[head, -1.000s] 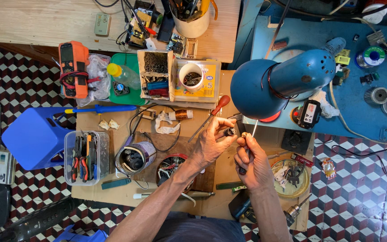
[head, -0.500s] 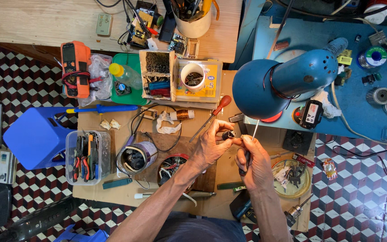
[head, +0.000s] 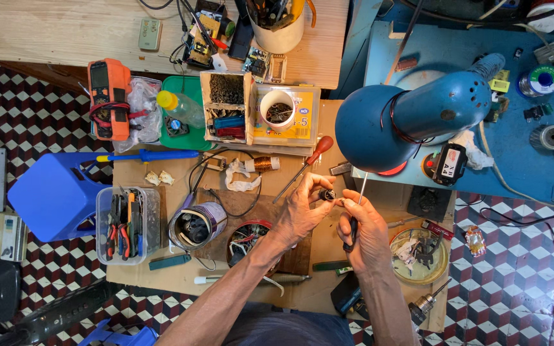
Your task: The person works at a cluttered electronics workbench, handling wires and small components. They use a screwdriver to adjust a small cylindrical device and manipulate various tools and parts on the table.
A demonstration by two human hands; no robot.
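2 hands meet above the cluttered workbench (head: 161, 272), under the blue lamp (head: 411, 118). Left hand (head: 302, 208) pinches a small dark part (head: 327, 194); right hand (head: 368, 230) is closed around a thin screwdriver (head: 358, 208) just beside it.

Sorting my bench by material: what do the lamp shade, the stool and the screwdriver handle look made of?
Lamp shade: likely painted metal, blue with a dull sheen and vent holes. Stool: moulded plastic, uniform glossy blue. Screwdriver handle: smooth red-brown, probably plastic, possibly varnished wood.
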